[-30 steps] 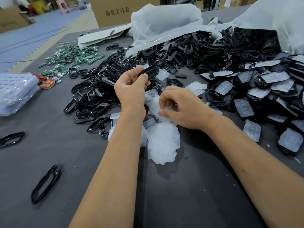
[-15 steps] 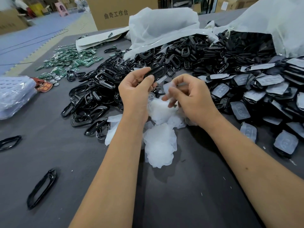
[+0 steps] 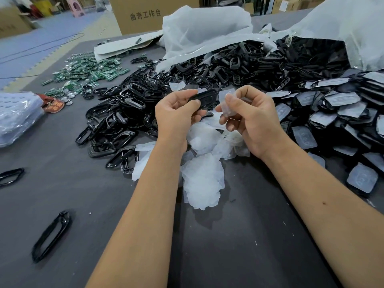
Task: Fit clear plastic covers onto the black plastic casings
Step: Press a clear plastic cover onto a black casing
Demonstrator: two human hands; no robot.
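Left hand (image 3: 176, 113) gripped a black casing (image 3: 204, 98) above the bench (image 3: 83, 194); right hand (image 3: 251, 119) pinched a clear cover (image 3: 227, 100) just beside it, not yet fitted. Covered casings (image 3: 336, 113) piled at right; approx. as many bare casings (image 3: 239, 65) left.

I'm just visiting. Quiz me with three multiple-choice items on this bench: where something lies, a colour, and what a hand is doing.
1. Where do the green circuit boards lie?
A. far left of the table
B. under the right hand
C. inside the cardboard box

2. What colour is the casing in the left hand?
A. white
B. black
C. red

3. What is the right hand doing?
A. lying flat
B. pinching a clear cover
C. pointing

A: they sit far left. B: it is glossy black. B: the fingers pinch it.
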